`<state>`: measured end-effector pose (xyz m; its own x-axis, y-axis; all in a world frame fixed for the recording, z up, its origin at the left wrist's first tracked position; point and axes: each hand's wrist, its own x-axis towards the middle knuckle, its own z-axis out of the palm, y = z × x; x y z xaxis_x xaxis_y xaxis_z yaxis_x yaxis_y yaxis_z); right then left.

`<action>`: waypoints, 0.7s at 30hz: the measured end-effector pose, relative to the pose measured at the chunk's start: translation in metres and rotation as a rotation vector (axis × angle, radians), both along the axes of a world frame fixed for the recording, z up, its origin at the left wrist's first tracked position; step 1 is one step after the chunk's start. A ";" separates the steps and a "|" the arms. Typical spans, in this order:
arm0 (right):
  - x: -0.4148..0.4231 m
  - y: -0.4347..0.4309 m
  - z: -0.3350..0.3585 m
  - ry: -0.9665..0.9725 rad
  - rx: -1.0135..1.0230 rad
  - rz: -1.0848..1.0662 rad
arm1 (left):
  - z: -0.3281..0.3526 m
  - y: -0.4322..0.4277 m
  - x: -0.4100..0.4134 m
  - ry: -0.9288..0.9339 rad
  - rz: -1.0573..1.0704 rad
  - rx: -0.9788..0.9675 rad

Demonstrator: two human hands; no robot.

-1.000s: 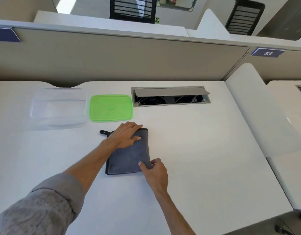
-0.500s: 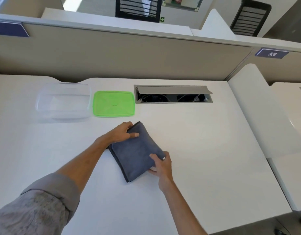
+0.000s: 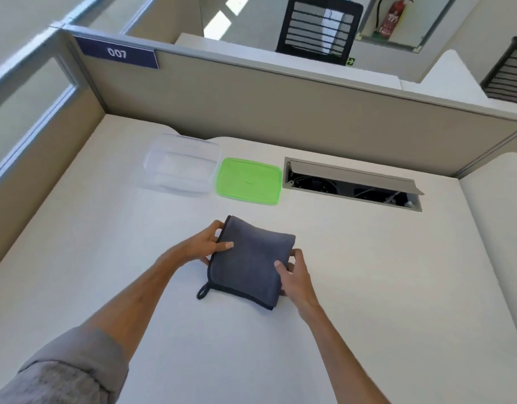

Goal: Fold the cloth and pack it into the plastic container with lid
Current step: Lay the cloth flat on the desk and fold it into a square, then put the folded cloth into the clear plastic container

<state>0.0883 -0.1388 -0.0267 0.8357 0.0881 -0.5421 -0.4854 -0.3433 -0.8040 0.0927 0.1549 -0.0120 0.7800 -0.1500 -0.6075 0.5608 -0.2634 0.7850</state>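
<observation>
A folded grey cloth (image 3: 248, 260) with a dark hem and a small hanging loop at its near left corner is held between both hands over the white desk. My left hand (image 3: 203, 247) grips its left edge, thumb on top. My right hand (image 3: 295, 274) grips its right edge, thumb on top and fingers underneath. Beyond the cloth, a clear plastic container (image 3: 183, 166) stands with no lid on it and nothing inside. Its green lid (image 3: 249, 181) lies flat on the desk just right of it.
An open cable hatch (image 3: 353, 185) is set into the desk right of the lid. A beige partition (image 3: 280, 112) with a "007" sign runs along the back and left. The desk (image 3: 368, 272) ends at a divider on the right.
The cloth has been turned and lifted off the desk between both hands; its loop now points toward me. My head has moved closer and tilted, so the view has shifted.
</observation>
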 end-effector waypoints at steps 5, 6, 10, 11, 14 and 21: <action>0.012 0.024 0.030 -0.058 -0.007 0.123 | 0.016 0.030 -0.031 -0.031 0.120 -0.060; 0.019 0.032 0.038 -0.080 0.007 0.121 | 0.024 0.038 -0.031 -0.055 0.146 -0.080; 0.047 0.079 0.065 -0.180 0.070 0.110 | 0.056 0.083 -0.021 -0.152 0.192 -0.114; 0.055 0.095 0.070 -0.198 0.089 0.101 | 0.065 0.099 -0.014 -0.173 0.190 -0.105; 0.085 0.139 0.089 -0.235 0.147 0.077 | 0.091 0.145 0.016 -0.233 0.186 -0.074; 0.160 0.221 0.109 -0.165 0.185 0.061 | 0.106 0.226 0.093 -0.280 0.256 -0.030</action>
<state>0.2479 0.0817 0.0823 0.9017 0.2258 -0.3687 -0.3253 -0.2071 -0.9226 0.1861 0.3806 0.0944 0.9296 0.0566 -0.3642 0.3684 -0.1167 0.9223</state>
